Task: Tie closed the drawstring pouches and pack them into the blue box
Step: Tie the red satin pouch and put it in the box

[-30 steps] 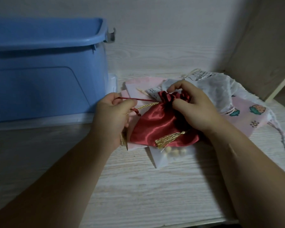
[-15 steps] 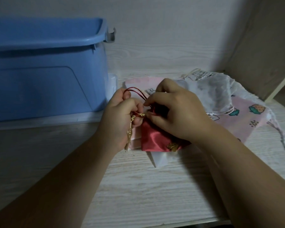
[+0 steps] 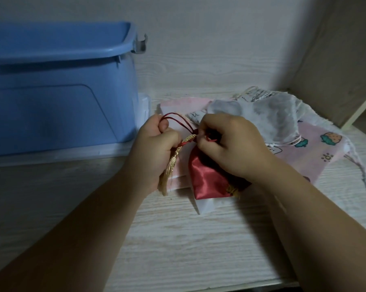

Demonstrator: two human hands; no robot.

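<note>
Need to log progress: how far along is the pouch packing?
Done: nothing I can confirm; I can't see inside the blue box. In hand: the red pouch, with the left hand gripping its cord and the right hand pinching its neck. Left: the white pouch and pink pouch lie flat behind it, outside the box.

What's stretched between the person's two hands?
Head view: a red cord loop and a gold twisted cord run from left hand to right hand.
</note>
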